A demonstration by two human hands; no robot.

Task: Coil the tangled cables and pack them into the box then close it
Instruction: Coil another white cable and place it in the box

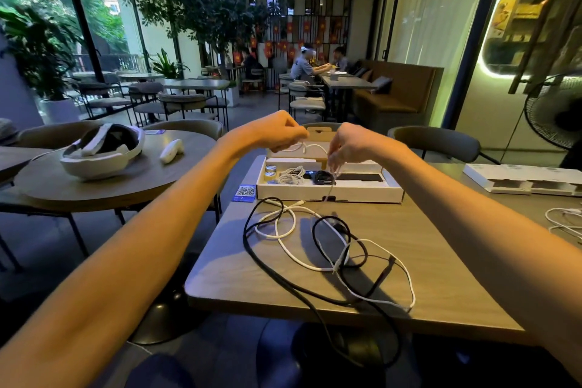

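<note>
As we raise a thin white cable (pixel 329 195) above the open box (pixel 330 192), our left hand (pixel 277 132) is closed in a pinch on its looped upper end while our right hand (pixel 348 143) nips the strand between fingertips, letting the rest hang down to the surface (pixel 441 261). Inside the box sit a coiled white cable (pixel 291 175) and a coiled black one (pixel 324 177), already packed beside two small round tins (pixel 270 171). In front of the box, a long black cable (pixel 267 261) and a thicker white cable (pixel 299 257) lie knotted together, the black one trailing off the near edge. We judge the risk plain: the hanging strand runs down into that tangle, so pulling higher could drag the knot tighter or tug the pile against the box. Its lid (pixel 318 136) stands open.
</note>
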